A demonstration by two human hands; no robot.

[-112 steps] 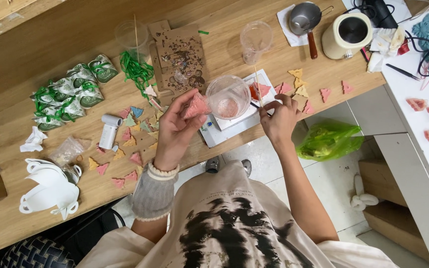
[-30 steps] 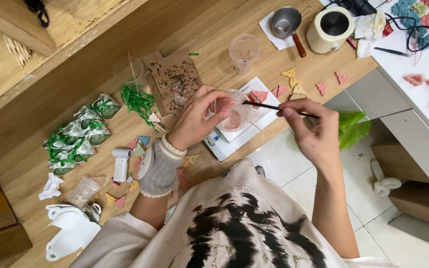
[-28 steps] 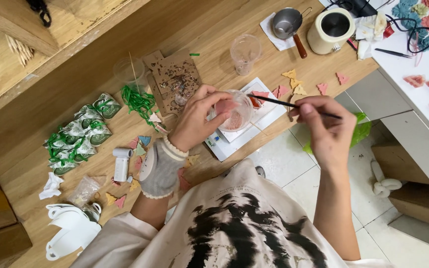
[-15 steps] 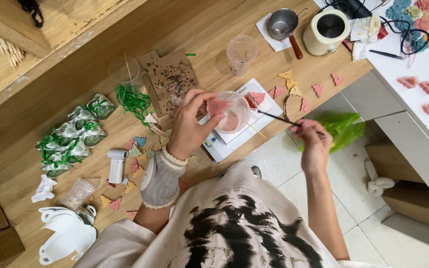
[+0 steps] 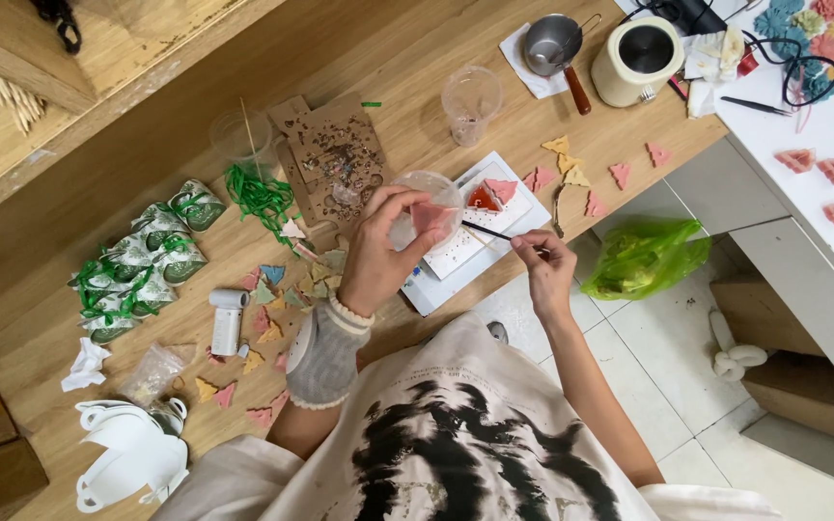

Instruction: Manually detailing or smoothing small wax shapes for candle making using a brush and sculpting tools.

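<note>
My left hand (image 5: 385,243) holds a pink triangular piece (image 5: 430,217) up over a clear plastic cup (image 5: 424,198) on the wooden table (image 5: 195,87). A thin dark brush (image 5: 490,232) is pinched in my right hand (image 5: 544,260), and its tip points at the pink piece. Just beyond lies a white sheet (image 5: 465,246) with a red triangle (image 5: 482,199) and a pink triangle (image 5: 503,188) on it. A grey cuff covers my left wrist.
Loose coloured triangles (image 5: 571,169) lie right of the sheet and near my left forearm. Green-white wrapped packets (image 5: 142,265), a white tube (image 5: 227,321), a brown card (image 5: 332,159), empty cups (image 5: 470,96), a metal ladle (image 5: 554,46), a cream pot (image 5: 637,60) and a green bag (image 5: 644,259) surround me.
My right hand has pulled the brush back in from the right toward the pink piece. My left hand keeps the piece by the cup, and the view has shifted slightly.
</note>
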